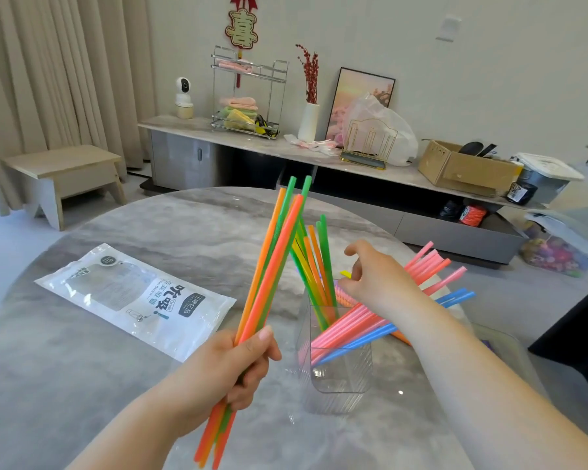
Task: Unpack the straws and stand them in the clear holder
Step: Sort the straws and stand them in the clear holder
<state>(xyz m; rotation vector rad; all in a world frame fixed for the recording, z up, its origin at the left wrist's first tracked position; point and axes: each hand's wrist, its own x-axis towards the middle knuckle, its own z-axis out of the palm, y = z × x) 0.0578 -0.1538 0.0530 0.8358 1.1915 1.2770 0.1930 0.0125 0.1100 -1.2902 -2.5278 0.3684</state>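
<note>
Above the worktop [82, 385], the left hand [248, 362] grips a bundle [275, 259] for loading while the right hand [375, 276], grip unclear, seemingly parts straws [353, 330] in the holder [342, 371].

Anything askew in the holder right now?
Yes. The pink and blue straws in the clear holder splay far to the right, nearly flat over its rim, while the green and orange straws stand steeper.

Flat white plastic straw packet [134, 300]: large dark characters "吮吸!", seen upside down; its smaller print is too fine to read. Red-and-gold wall ornament [241, 28]: character "喜".
</note>
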